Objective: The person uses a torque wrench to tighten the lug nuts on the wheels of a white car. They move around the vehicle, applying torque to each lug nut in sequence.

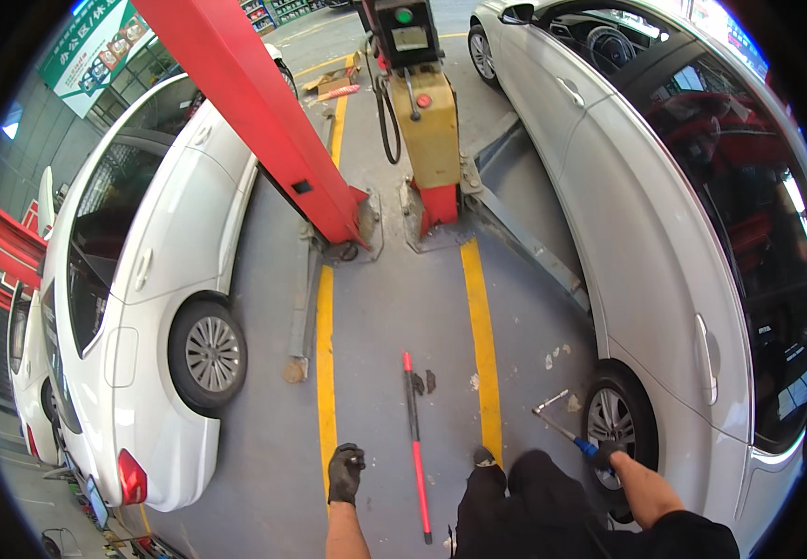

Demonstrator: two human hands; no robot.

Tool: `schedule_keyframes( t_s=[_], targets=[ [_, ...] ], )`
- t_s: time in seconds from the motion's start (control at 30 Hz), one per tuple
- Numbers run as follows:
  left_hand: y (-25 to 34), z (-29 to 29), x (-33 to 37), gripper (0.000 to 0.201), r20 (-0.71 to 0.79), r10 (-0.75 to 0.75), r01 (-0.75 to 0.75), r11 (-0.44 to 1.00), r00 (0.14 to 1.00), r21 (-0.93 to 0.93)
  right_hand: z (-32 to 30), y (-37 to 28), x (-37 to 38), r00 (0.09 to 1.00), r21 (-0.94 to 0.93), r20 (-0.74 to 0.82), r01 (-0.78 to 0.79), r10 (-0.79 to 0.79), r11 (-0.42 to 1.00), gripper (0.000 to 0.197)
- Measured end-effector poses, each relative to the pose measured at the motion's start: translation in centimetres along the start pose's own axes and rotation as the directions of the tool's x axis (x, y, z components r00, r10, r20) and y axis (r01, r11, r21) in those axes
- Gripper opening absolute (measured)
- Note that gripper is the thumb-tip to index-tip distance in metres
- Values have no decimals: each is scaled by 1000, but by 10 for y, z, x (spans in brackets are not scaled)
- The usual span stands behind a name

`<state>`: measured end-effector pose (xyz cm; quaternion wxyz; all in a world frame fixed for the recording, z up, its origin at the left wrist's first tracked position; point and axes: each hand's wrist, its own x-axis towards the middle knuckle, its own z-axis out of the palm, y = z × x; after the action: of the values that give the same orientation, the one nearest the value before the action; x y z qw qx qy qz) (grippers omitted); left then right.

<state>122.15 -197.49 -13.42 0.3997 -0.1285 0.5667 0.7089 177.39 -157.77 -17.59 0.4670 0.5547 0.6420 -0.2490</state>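
Note:
Beside the rear wheel (610,419) of the silver-white car on the right, my right hand (611,454) in a dark glove is closed round the blue handle of a long torque wrench (563,431). Its shaft slants up and left, and its metal head end is held over the floor away from the wheel. My left hand (345,472), also in a dark glove, hangs at the lower middle over a yellow floor line. Its fingers are curled in, and whatever they hold, if anything, is hidden. On the floor between my hands lies a red-and-black bar (417,447).
A red lift post (264,121) and a yellow control box (429,130) on a red base stand ahead. Grey lift arms (534,244) reach low toward the cars. A white car (166,214) is on the left. Dark scraps (430,381) lie by the bar.

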Motion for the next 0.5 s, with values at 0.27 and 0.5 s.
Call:
schedule_keyframes(
  t_s=[0.27, 0.5],
  targets=[
    [48, -28, 82, 29, -273, -139, 170, 981, 952, 90, -193, -199, 74, 970, -8, 146, 200, -196, 980, 22],
    [44, -23, 95, 27, -337, -260, 314, 943, 905, 114, -344, -405, 138, 886, 217, 375, 200, -271, 955, 16]
  ],
)
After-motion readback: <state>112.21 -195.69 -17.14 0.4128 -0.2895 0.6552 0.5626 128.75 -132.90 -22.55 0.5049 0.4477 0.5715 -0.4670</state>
